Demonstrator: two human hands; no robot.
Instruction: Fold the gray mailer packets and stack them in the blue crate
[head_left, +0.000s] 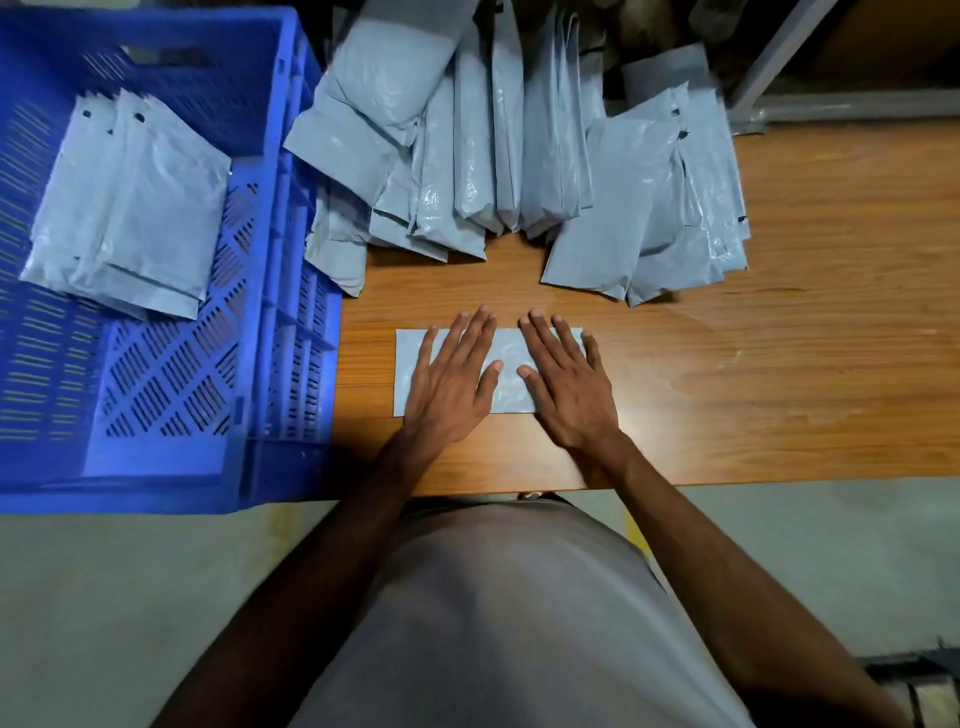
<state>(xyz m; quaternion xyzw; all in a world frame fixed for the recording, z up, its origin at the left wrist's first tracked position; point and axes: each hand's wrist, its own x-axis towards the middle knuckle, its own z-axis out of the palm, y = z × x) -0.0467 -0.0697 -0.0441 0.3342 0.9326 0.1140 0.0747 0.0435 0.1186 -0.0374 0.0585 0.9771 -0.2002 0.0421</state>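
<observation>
From the head camera I look straight down on a wooden table (779, 364) with both bare hands spread flat on one gray packet (506, 358) lying crosswise near the table's front edge. My left hand (452, 384) lies palm down on the packet's left half, fingers straight and slightly fanned, fingertips reaching just past its far edge. My right hand (569, 387) mirrors it on the right half, fingers also straight and spread, palm pressing down; the two thumbs point toward each other with a strip of packet showing between them. Neither hand grips anything; both are wide and flat. The packet's left end sticks out beyond the left hand, and its near edge runs just in front of the wrists. Beyond the hands, at the far side of the table, a loose heap of unfolded packets (467, 156) leans and overlaps, and a second smaller pile (649, 208) fans out just to its right. On the left stands the blue crate (291, 312), its slotted wall beside the table's left end; inside it a short stack of folded packets (130, 218) lies on the floor toward the far left. Below the table I see a gray shirt (509, 623) and both forearms.
</observation>
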